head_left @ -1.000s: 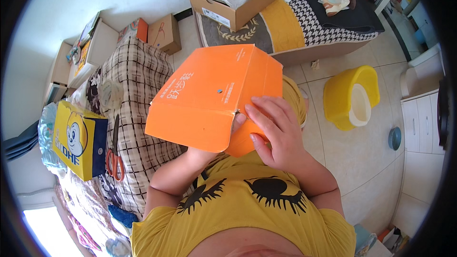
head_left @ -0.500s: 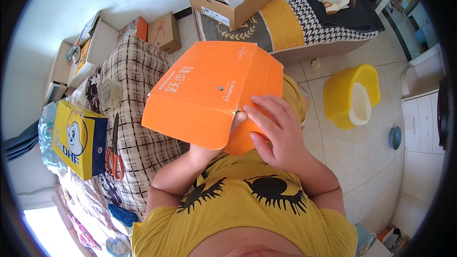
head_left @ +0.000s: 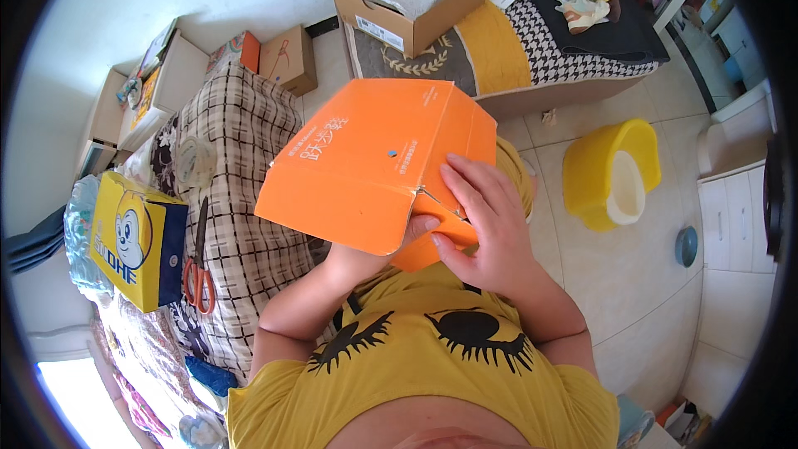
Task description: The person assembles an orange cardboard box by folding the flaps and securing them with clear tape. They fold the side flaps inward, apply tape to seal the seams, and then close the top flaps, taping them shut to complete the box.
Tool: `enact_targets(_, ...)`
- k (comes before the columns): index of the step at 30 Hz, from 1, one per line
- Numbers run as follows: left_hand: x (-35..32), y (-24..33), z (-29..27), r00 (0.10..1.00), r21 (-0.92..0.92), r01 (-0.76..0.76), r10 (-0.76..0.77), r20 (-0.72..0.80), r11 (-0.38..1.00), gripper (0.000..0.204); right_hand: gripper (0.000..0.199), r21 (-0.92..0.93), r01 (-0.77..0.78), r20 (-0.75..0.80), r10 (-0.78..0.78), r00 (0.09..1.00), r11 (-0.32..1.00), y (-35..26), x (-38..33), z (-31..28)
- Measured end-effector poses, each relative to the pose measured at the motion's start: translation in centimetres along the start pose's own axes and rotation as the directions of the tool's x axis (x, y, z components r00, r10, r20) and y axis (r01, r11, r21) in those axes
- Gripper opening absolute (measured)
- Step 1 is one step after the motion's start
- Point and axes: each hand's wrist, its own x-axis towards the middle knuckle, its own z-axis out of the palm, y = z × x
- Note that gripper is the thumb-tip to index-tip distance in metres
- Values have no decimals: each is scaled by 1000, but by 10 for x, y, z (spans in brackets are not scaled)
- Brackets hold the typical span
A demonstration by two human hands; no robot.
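Note:
An orange cardboard box [head_left: 357, 141] is held up over my lap, tilted, with a torn edge opening at its near right corner. My left hand [head_left: 374, 258] grips it from below; its thumb shows at the gap in the corner, and the other fingers are hidden under the box. On the right side panel, my right hand [head_left: 490, 224] has its fingers lying on the orange card, with the thumb pressed at the loose flap by the tear.
Orange-handled scissors [head_left: 199, 258] lie on the checked cloth [head_left: 249, 283] at left, beside a yellow and blue box [head_left: 137, 241] and a tape roll [head_left: 195, 162]. An open brown carton [head_left: 416, 25] stands on the bed ahead. A yellow potty [head_left: 607, 170] and blue bowl [head_left: 686, 247] are at right.
The corner gap has widened, and the side flap now stands apart from the neighbouring panel. My left thumb has shifted toward the flap. The box has dipped slightly and moved a little right.

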Motion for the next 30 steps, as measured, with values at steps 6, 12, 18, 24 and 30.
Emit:
enact_targets(6,-4,-8,-6,991,-88,53,-41,130,995,31,69,112,-165,-51,172,984,980,7,-5,-2)
enact_targets(12,0,-10,-12,972,90,-106,84,218,990,31,69,74,-133,-91,139,986,988,9,3,-9)
enact_targets(18,9,-2,-4,974,40,-155,146,174,987,31,51,75,-35,-75,40,996,997,14,19,-19)
enact_targets(24,5,-10,3,975,83,-151,134,174,985,30,42,289,-125,-143,171,975,949,17,14,-3)
enact_targets(30,7,-9,6,973,86,-196,183,140,977,29,40,413,-159,-151,240,959,897,6,20,-4)
